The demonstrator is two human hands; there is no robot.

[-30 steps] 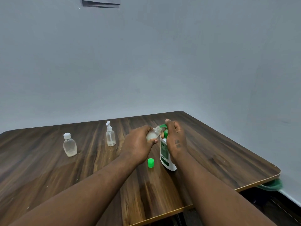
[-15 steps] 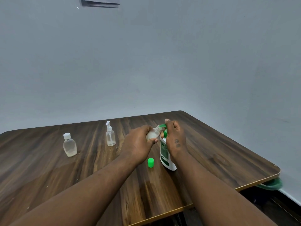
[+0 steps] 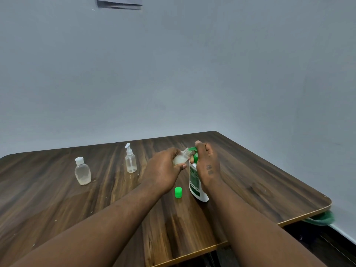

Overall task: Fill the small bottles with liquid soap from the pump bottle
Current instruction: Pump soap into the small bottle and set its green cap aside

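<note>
Left fingers [image 3: 172, 151] grip the small bottle [image 3: 180, 158], right fingers [image 3: 200, 149] grip the pump bottle [image 3: 194, 182] beside it

Table [image 3: 250, 170] dark wood-grain w/ slight sheen, small bottles [image 3: 82, 173] clear plastic, pump bottle [image 3: 194, 186] glossy white plastic, cap [image 3: 178, 192] green plastic, wall [image 3: 192, 74] matt grey paint

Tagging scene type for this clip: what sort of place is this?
Likely a bare indoor room set up for tabletop work: a wood-grain table in a corner of plain grey walls, with a pump bottle, capped bottle and spray bottle on it.
</note>
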